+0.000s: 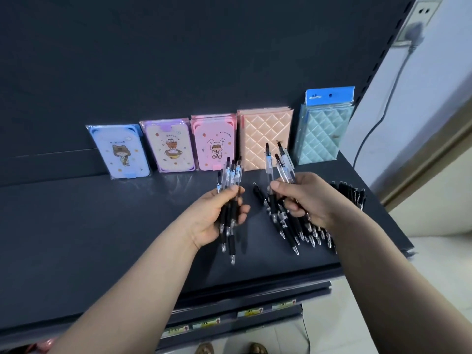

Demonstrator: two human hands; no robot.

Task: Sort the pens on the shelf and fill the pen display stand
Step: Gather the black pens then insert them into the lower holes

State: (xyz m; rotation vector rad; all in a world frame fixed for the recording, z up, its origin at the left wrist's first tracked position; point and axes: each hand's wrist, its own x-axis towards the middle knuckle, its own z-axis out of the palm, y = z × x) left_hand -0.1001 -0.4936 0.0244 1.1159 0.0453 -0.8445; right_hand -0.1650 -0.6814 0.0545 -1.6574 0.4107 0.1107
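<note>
Nearest, a bundle of pens (pixel 231 175) is gripped in the left hand (pixel 212 218), with fingers curled round the black grips, tips pointing near and clickers far; a smaller bundle (pixel 279 164) is held in the right hand (pixel 306 200), fanned rather than aligned; both are held just above the shelf (pixel 102 226). Under the right hand, loose pens (pixel 293 233) lie spread on the shelf, tips toward the near edge; further right, another row of pens (pixel 350 194) is laid. The two handfuls would best be squared, tips one way, before being merged; the grip should be kept firm, since smooth barrels may slip. At the far back, wrapped notebooks (pixel 168 146) are stood against the panel; no display stand can be seen.
</note>
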